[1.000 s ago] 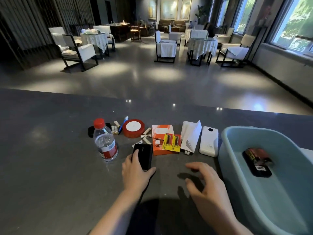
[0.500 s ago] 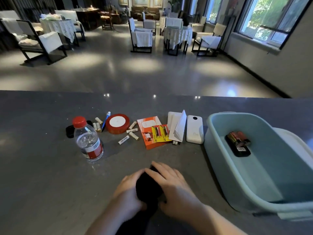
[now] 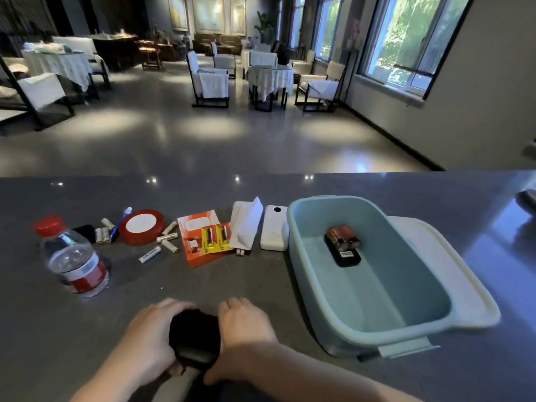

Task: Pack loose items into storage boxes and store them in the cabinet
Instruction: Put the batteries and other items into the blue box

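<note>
hands: left hand [image 3: 150, 329] and right hand [image 3: 246, 329] both curl round black case [image 3: 194, 336], bottom centre, near surface [image 3: 290, 300] edge | risk: two-handed fumbling may drop it short of teal box [image 3: 313, 274], right

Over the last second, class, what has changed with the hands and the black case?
The left hand lifted the black case from beside the orange box and drew it toward the person; the right hand joined, gripping it too. The bottle, batteries and blue storage box stayed put.
</note>
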A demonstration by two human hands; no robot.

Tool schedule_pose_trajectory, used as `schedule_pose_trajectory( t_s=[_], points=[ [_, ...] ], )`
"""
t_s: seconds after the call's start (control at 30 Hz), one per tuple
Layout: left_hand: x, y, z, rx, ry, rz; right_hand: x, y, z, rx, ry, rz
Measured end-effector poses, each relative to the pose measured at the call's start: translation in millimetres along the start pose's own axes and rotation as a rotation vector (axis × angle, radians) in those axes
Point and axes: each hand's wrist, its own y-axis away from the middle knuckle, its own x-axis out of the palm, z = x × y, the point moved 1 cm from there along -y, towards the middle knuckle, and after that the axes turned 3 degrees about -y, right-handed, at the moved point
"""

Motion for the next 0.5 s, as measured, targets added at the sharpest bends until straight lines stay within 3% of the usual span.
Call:
schedule_pose_trajectory(
  t_s=[0.13,0.3,0.4,0.5],
  points=[
    [-36.6,0.3,-47.8,0.172,0.180,-0.036,-41.6,39.7,-31.0,0.054,-0.166,-0.194],
    [-45.6,-21.0,-115.2,0.306,0.504,-0.335,-104.3,85.2,-90.1,0.159,-0.283,-0.622],
    [-12.4,-40.5,-146.1,0.179,0.661,-0.273,-114.2,88.2,-147.2,0.356,-0.213,-0.599],
    [24.2,-54.9,-168.3,0.172,0.659,-0.136,-101.7,89.9,-193.9,0.519,-0.067,-0.431]
  ],
)
